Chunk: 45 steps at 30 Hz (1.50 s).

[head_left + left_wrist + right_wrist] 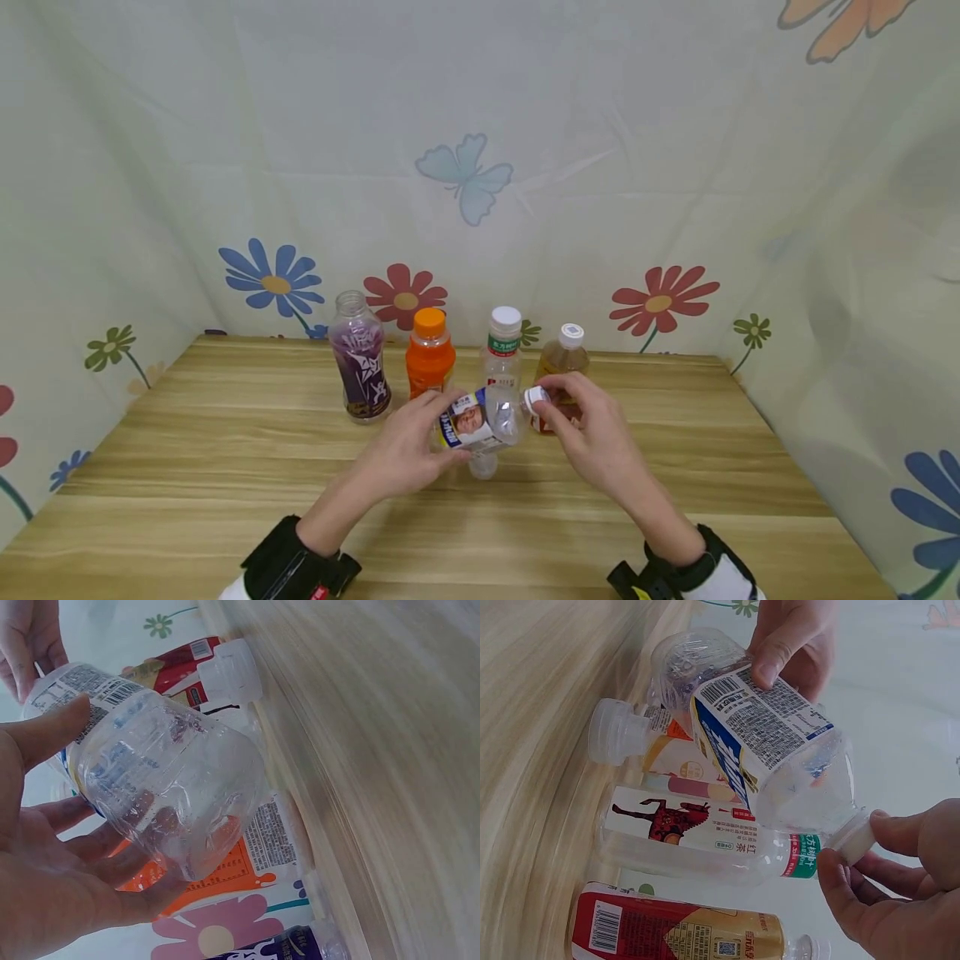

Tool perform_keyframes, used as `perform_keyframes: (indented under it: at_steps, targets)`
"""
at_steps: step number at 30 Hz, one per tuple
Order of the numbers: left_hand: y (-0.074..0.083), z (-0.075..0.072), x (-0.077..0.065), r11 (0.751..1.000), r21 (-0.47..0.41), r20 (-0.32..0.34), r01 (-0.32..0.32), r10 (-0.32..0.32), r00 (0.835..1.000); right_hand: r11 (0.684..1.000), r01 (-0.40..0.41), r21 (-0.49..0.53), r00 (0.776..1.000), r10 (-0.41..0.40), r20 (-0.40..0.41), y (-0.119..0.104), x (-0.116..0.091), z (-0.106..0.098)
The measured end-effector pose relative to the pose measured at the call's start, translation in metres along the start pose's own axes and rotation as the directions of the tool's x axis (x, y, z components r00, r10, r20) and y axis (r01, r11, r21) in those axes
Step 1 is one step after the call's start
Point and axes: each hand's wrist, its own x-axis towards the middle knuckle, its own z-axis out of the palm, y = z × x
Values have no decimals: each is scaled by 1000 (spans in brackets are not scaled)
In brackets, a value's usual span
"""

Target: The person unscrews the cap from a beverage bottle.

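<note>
Clear bottle with blue-and-white label [489, 423] is up off the wood-grain table [225, 483], tilted, neck higher than base and toward the right. Using it as landmark. White cap [536, 398] is at its neck; can't tell if the threads are engaged. Left hand [408, 446] grips its base half, thumb on the label, fingers curled round the other side. Right hand [600, 437] pinches the cap between thumb and fingers.

Step in hand reads as working the cap. To do it well: left grip just firm enough to stop the body spinning; the wall looks thin and creased, so it probably gives if squeezed. Turn about the neck axis, no sideways pull, or threads could cross. Short twists, re-pinch between them. Don't swing the body, there are neighbours.

Around the clear bottle: black-tea bottle [504, 348], white top and green band, stands behind it. Orange-capped bottle [430, 358] is behind its label end; purple-labelled bottle [362, 367] is farther left, neck looks uncapped. Amber bottle with red-and-gold label [567, 358] is behind its neck end, near the right knuckles, so likely the one to bump. Small translucent piece [483, 467] is below it on the table; can't identify. Floral curtain [465, 83] at the back.
</note>
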Motion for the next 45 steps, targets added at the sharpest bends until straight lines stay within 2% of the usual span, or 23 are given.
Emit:
perform_keyframes:
  at_steps: [12,25,36,45]
  targets:
    - [-3,-1,0,999,-33,22,18,-17,1000,994,71,83,997,-73,21,1,1,1]
    - [-3,0,1,996,-79,54,30,-26,998,995,81,51,997,-82,12,1,1,1]
    - [-3,2,1,996,-83,46,33,-29,999,998,33,50,999,-34,6,0,1,1]
    - [-2,2,0,996,-77,46,35,-31,998,999,-16,-30,999,15,-30,0,0,2]
